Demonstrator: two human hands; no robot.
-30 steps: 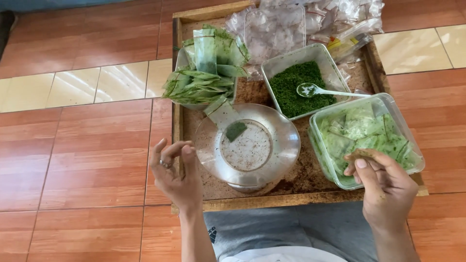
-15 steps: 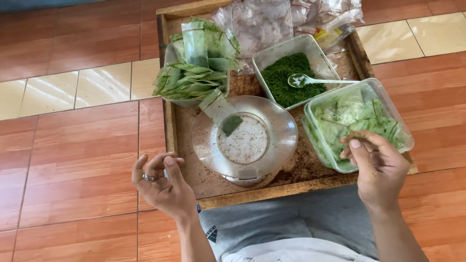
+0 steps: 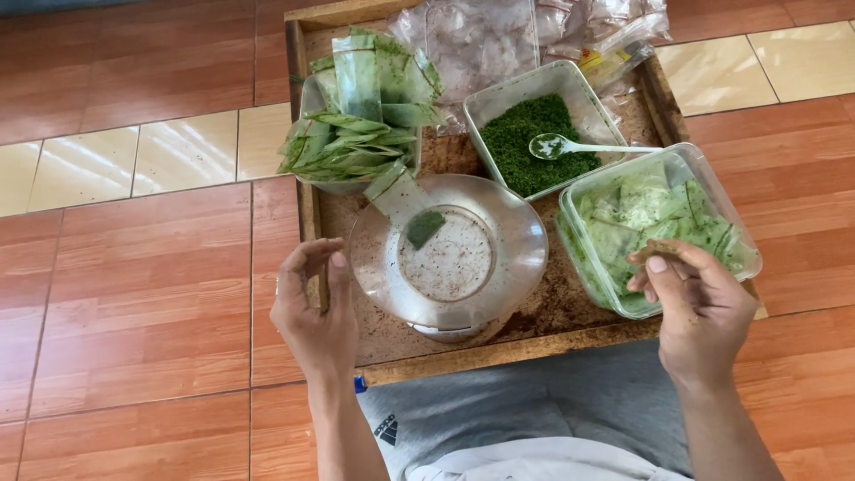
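Containers [image 3: 534, 125] crowd tray [image 3: 499, 354]; floor [image 3: 134, 294] left open.

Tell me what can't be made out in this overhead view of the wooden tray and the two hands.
- Head view: what the right hand pinches over the clear plastic tub of filled packets; its fingers cover it.
- Whether the left hand holds anything; too small to tell.
- The clear bags at the wooden tray's far end, cut off by the top edge.
- The base under the round clear dish, hidden beneath it.

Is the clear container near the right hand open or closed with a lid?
Open. The clear container shows no lid; its green-filled packets lie uncovered, and the right hand reaches over its front rim.
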